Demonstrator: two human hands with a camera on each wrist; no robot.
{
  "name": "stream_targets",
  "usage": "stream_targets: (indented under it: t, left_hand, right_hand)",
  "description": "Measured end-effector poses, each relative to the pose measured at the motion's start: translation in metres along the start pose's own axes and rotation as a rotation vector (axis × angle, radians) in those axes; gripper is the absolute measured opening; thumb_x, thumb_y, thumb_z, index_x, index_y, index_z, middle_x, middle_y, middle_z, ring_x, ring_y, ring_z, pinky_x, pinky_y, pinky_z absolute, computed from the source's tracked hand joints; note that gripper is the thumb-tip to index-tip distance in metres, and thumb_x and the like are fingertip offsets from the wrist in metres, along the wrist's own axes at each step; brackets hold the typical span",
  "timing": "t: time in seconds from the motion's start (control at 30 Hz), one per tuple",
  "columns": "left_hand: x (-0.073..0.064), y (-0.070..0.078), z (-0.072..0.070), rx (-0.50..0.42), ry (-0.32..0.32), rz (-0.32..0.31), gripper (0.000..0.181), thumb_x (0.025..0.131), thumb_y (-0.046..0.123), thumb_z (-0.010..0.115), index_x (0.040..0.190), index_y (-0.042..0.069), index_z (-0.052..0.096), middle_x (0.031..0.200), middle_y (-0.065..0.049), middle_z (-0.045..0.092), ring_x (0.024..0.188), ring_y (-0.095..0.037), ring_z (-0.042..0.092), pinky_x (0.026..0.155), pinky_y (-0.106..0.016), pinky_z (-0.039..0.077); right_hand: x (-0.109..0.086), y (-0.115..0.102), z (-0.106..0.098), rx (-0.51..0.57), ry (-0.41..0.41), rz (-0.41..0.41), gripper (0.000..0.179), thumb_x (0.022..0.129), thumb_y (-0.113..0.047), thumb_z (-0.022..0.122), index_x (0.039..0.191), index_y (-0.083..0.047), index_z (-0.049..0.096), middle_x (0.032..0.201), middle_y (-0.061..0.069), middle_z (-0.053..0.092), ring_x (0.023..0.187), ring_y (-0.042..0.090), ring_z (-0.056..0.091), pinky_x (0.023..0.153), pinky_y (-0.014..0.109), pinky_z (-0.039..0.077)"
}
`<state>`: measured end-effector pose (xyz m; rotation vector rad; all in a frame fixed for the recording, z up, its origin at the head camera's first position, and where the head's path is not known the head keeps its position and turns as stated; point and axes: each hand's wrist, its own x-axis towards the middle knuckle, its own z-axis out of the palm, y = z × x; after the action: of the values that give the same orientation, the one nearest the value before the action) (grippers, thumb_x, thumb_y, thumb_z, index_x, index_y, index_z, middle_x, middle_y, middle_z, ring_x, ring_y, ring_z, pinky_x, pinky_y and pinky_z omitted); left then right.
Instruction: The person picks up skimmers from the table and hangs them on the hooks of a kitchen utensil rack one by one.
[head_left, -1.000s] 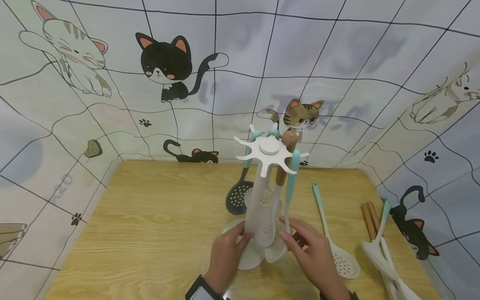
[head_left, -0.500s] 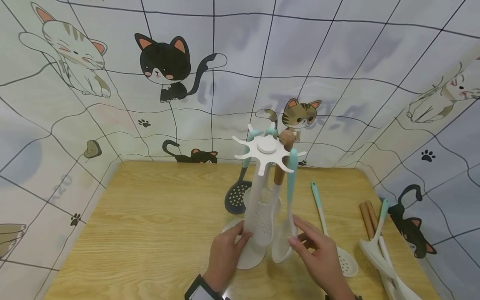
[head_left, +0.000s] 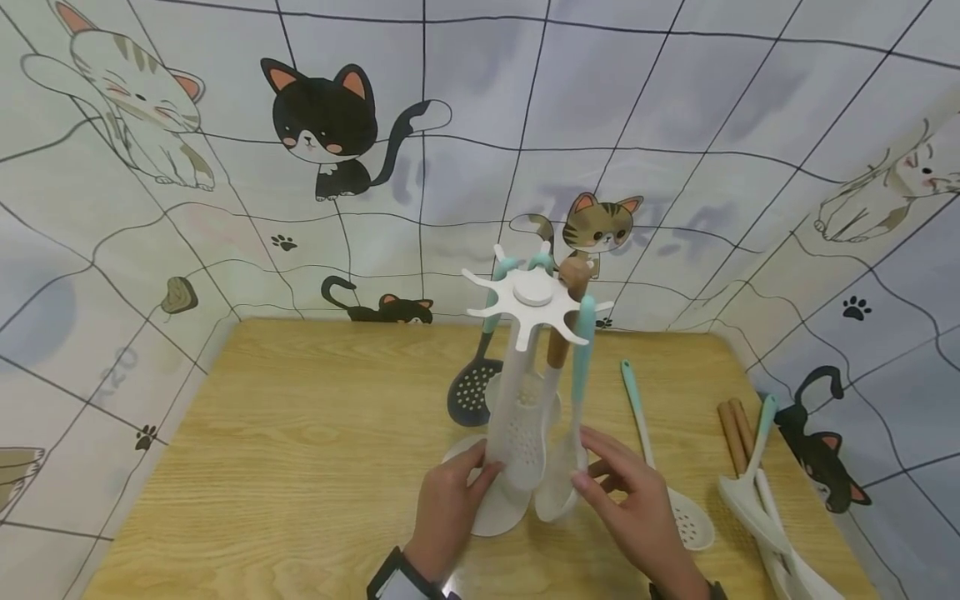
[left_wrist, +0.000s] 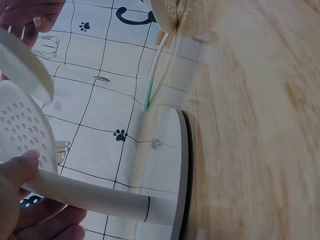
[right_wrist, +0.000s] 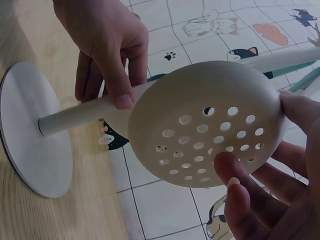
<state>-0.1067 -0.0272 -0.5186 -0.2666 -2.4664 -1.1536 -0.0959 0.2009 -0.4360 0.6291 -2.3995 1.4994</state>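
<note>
Over on the worktop, head cam first: my left hand has its fingers curled round the white stand, and my right hand is pinching the white skimmer down at its wide end, right beside the stand. Its turquoise handle reaches up to the spoked top, but I honestly can't tell if it's hooked there. The black skimmer and brown-handled turner sit round the same stand.

Left wrist cam: thumb and fingers wrap low on the pole. Looks smooth and a bit slick, so I'd keep that grip snug.

Right wrist cam: fingers at the rim and underside of the holed bowl, round base flat on the wood. My guess is light, stiff plastic, hard to break but slippery on that curve. I'd rather take the thin neck, less swing imo.
</note>
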Motion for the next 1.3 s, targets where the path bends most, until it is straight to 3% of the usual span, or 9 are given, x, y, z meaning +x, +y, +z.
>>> stream_targets:
  t: [0.33, 0.6, 0.73, 0.83, 0.97, 1.03, 1.1, 1.13, 1.3]
  left_hand:
    - [0.000, 0.000, -0.001, -0.006, -0.011, 0.003, 0.026, 0.088, 0.038, 0.064, 0.110, 0.024, 0.067, 0.095, 0.014, 0.069, 0.091, -0.004, 0.067, 0.075, -0.019, 0.048]
    - [0.001, 0.000, 0.000, 0.026, 0.004, 0.023, 0.027, 0.087, 0.036, 0.066, 0.110, 0.023, 0.067, 0.094, 0.013, 0.070, 0.087, -0.003, 0.067, 0.071, -0.015, 0.047]
    - [0.002, 0.001, -0.002, 0.036, -0.004, 0.022, 0.027, 0.088, 0.035, 0.066, 0.111, 0.021, 0.066, 0.095, 0.011, 0.070, 0.087, -0.003, 0.067, 0.071, -0.017, 0.048]
    - [0.002, 0.001, -0.003, 0.034, -0.022, 0.025, 0.026, 0.089, 0.035, 0.065, 0.111, 0.020, 0.066, 0.095, 0.009, 0.070, 0.087, -0.005, 0.067, 0.071, -0.018, 0.048]
    - [0.001, 0.000, -0.002, 0.038, -0.031, 0.041, 0.026, 0.091, 0.036, 0.063, 0.111, 0.020, 0.065, 0.096, 0.009, 0.070, 0.086, -0.005, 0.067, 0.071, -0.018, 0.048]
    - [0.001, -0.001, -0.002, 0.041, -0.026, 0.049, 0.026, 0.090, 0.036, 0.063, 0.111, 0.019, 0.065, 0.095, 0.009, 0.070, 0.085, -0.005, 0.067, 0.070, -0.017, 0.048]
    - [0.001, -0.001, -0.002, 0.037, -0.029, 0.044, 0.026, 0.091, 0.036, 0.063, 0.111, 0.019, 0.065, 0.096, 0.009, 0.070, 0.086, -0.005, 0.067, 0.071, -0.017, 0.048]
    - [0.000, -0.001, -0.002, 0.035, -0.029, 0.043, 0.026, 0.091, 0.035, 0.063, 0.111, 0.019, 0.065, 0.096, 0.009, 0.070, 0.087, -0.005, 0.067, 0.071, -0.017, 0.048]
    - [0.000, -0.001, -0.003, 0.031, -0.034, 0.040, 0.025, 0.091, 0.033, 0.064, 0.111, 0.019, 0.065, 0.096, 0.009, 0.069, 0.087, -0.005, 0.067, 0.071, -0.018, 0.048]
  right_hand:
    - [0.004, -0.001, 0.012, 0.011, -0.011, 0.028, 0.047, 0.088, -0.004, 0.065, 0.134, -0.008, 0.055, 0.135, 0.009, 0.055, 0.080, 0.010, 0.066, 0.059, 0.029, 0.051]
    - [-0.002, 0.013, -0.005, -0.082, 0.009, 0.045, 0.048, 0.091, -0.002, 0.061, 0.137, -0.014, 0.053, 0.128, 0.004, 0.060, 0.076, 0.008, 0.066, 0.058, 0.027, 0.050]
    - [-0.004, 0.028, -0.022, -0.178, -0.003, 0.173, 0.039, 0.095, -0.017, 0.059, 0.134, -0.021, 0.055, 0.126, -0.001, 0.062, 0.073, 0.007, 0.065, 0.055, 0.026, 0.048]
    - [-0.004, 0.040, -0.036, -0.289, -0.059, 0.293, 0.035, 0.095, -0.032, 0.058, 0.128, -0.023, 0.059, 0.118, -0.001, 0.065, 0.071, 0.005, 0.064, 0.055, 0.025, 0.047]
    - [-0.003, 0.052, -0.054, -0.424, -0.175, 0.400, 0.042, 0.094, -0.045, 0.056, 0.125, -0.017, 0.062, 0.115, 0.003, 0.066, 0.071, 0.004, 0.062, 0.055, 0.024, 0.044]
    - [-0.001, 0.055, -0.063, -0.458, -0.232, 0.444, 0.047, 0.093, -0.048, 0.055, 0.126, -0.015, 0.062, 0.119, 0.006, 0.064, 0.072, 0.006, 0.062, 0.056, 0.023, 0.044]
    - [0.003, 0.057, -0.070, -0.472, -0.283, 0.490, 0.052, 0.093, -0.051, 0.053, 0.128, -0.013, 0.061, 0.113, 0.005, 0.067, 0.069, 0.009, 0.062, 0.055, 0.024, 0.043]
    - [0.005, 0.058, -0.072, -0.476, -0.304, 0.510, 0.054, 0.093, -0.052, 0.053, 0.129, -0.012, 0.060, 0.106, 0.005, 0.068, 0.065, 0.010, 0.061, 0.054, 0.025, 0.043]
    - [0.010, 0.066, -0.083, -0.546, -0.367, 0.557, 0.068, 0.091, -0.062, 0.047, 0.130, -0.007, 0.059, 0.108, 0.008, 0.068, 0.063, 0.011, 0.057, 0.053, 0.027, 0.042]
